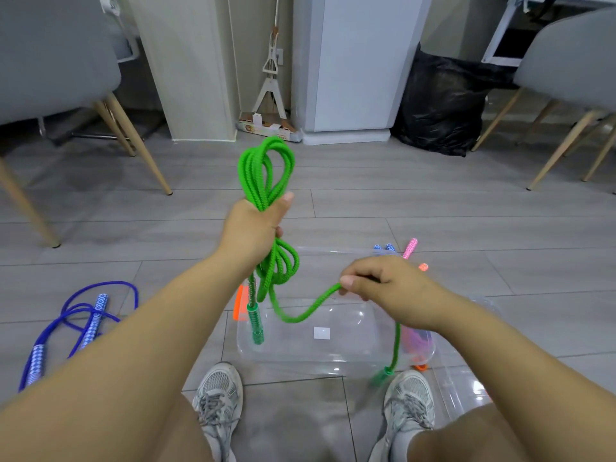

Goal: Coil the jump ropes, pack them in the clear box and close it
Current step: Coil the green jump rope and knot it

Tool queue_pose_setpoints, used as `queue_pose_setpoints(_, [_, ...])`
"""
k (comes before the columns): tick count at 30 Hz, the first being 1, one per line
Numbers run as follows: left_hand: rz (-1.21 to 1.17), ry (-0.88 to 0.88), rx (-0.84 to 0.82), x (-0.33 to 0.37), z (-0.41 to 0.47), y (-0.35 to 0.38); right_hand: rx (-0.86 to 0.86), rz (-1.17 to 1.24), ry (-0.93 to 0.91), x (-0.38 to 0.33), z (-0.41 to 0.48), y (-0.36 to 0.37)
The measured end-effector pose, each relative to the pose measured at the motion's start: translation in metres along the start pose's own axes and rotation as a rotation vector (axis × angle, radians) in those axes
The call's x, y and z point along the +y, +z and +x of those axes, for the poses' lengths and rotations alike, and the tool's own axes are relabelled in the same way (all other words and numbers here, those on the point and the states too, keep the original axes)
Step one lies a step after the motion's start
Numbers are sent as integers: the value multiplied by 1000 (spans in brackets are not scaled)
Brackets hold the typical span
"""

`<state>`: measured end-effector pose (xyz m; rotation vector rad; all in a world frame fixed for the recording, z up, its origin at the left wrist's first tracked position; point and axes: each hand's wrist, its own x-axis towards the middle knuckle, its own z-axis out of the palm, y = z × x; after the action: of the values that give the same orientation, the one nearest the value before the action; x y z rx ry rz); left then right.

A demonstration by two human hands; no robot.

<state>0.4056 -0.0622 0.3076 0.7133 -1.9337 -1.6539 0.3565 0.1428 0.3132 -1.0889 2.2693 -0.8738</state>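
**Coiling the green rope: position of the hands.** The left hand [255, 225] is clenched round the gathered loops of the green jump rope [266, 168]. The bundle's long axis runs nearly upright through the fist, with loops standing above the fingers and shorter loops hanging below them. One green handle [256, 325] dangles straight under this fist, over the clear box [333, 358].

The right hand [383, 281] pinches the uncoiled tail between thumb and curled fingers [348, 281]. From that pinch the rope sags down and to the left, then rises to the left fist. Behind the pinch it drops below the right wrist to the second green handle [383, 375], which is blurred.

The coil lies up and to the left of the right fingers. The slack between the two hands is probably what forms the next loop, so the right hand would have to carry it towards the left. The box sits below both hands, nearer the right, and is open. What looks like its lid [466, 378] lies to the right of it.

**Counts.**
- Green rope: one, with two handles.
- Blue jump rope [83, 310]: one, loose, well to the left of the left hand.
- Blue handle tips [383, 247]: two, just beyond the right knuckles.
- Pink handle [410, 248]: one, beside the blue tips.
- Pink rope [416, 340]: apparently lying at the box's right end, under the right wrist. Its count cannot be told.
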Motion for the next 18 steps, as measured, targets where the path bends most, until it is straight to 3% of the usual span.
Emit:
queue_pose_setpoints(8, [76, -7, -266, 2, -23, 23, 328, 204, 16, -14, 32, -4])
queue_pose_setpoints(13, [-105, -92, -391, 7, -29, 24, 391, 192, 35, -15, 39, -2])
queue_pose_setpoints(18, [-22, -65, -448, 5, -26, 22, 383, 244, 31, -14, 40, -3])
